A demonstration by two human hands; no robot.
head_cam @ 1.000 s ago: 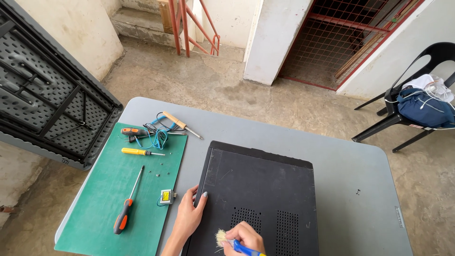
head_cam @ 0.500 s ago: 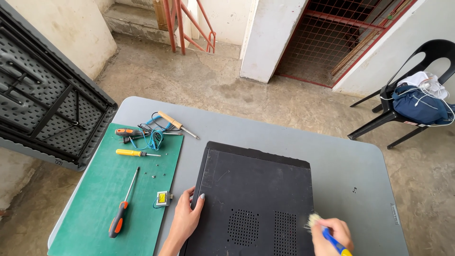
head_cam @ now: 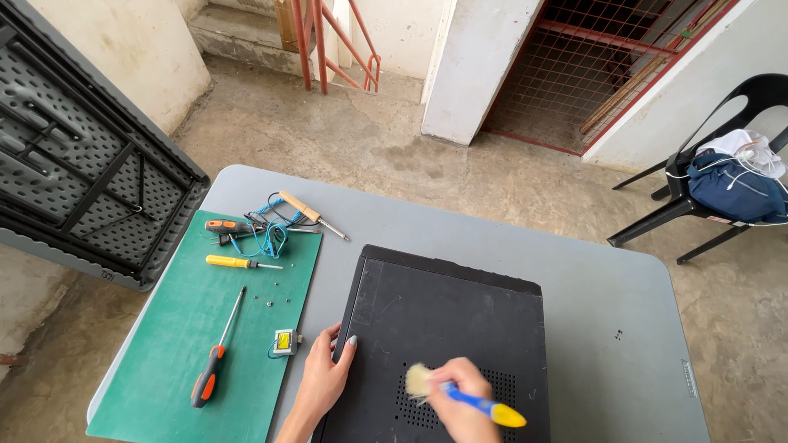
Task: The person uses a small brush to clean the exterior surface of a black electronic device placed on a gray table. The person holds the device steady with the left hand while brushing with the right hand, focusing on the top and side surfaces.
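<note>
Nearest the camera, the right hand (head_cam: 464, 402) was clenched around the blue-and-yellow handle of a small paintbrush (head_cam: 447, 392), its pale bristles touching the vent holes of the black computer case (head_cam: 447, 328) lying flat on the grey table (head_cam: 591, 271), while the left hand (head_cam: 324, 379) gripped nothing and lay open, fingers pressed to the case's left edge. Half a second earlier the brush had been at the case's right edge; it had since swept left to the vents. Pushed harder, the bristles could drive dust through the holes, or nudge the case toward the small yellow part (head_cam: 285, 341) on the green mat (head_cam: 164, 385), beyond which lay the screwdrivers (head_cam: 234, 262).
</note>
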